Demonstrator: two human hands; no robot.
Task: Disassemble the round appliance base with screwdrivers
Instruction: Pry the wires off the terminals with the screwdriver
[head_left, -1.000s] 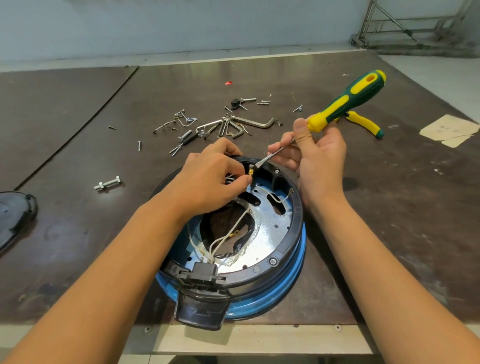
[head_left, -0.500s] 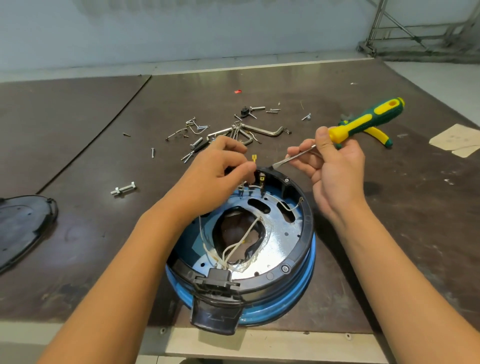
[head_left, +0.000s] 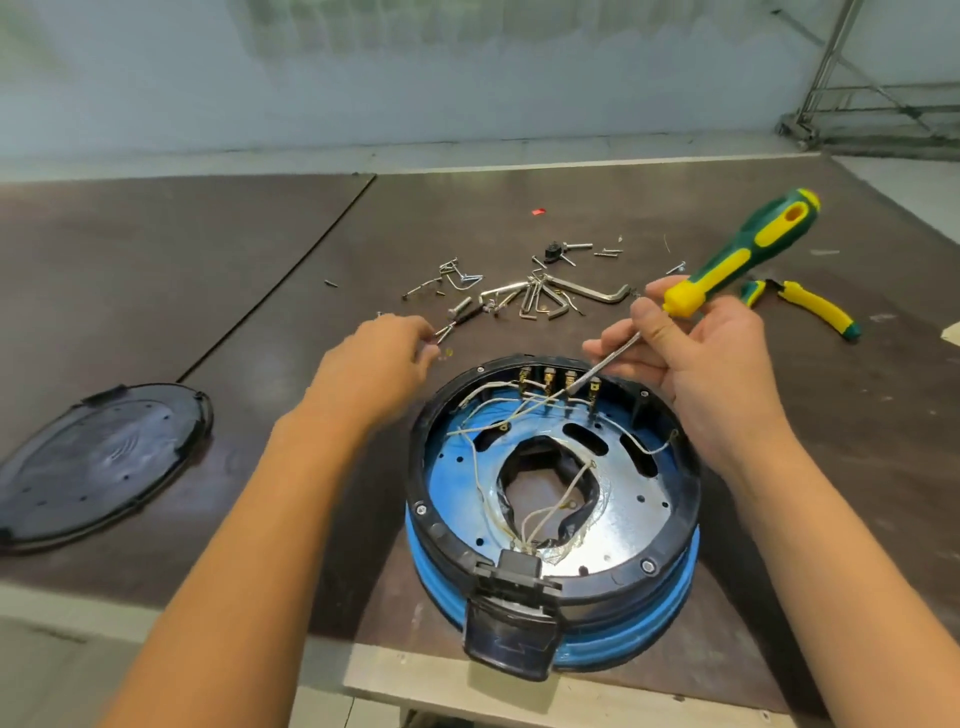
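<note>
The round appliance base (head_left: 655, 633), blue with a black rim, lies opened near the table's front edge, with white wires and a row of brass terminals (head_left: 550, 378) at its far side. My right hand (head_left: 711, 364) grips a green and yellow screwdriver (head_left: 748, 249) by the neck and shaft; its tip reaches down among the terminals. My left hand (head_left: 382, 358) hovers left of the base with its fingers loosely stretched toward the loose hardware. A tiny yellow piece (head_left: 447, 354) lies on the table just off its fingertips.
A pile of hex keys and screws (head_left: 540, 296) lies beyond the base. Yellow and green pliers (head_left: 810, 307) rest at the right. The removed black cover (head_left: 104, 460) lies at the left. The base's black plug housing (head_left: 511, 639) overhangs the front edge.
My left hand has left the terminals and moved left and away, and the yellow piece it pinched now lies on the table. The screwdriver tip has dropped back to the terminals.
</note>
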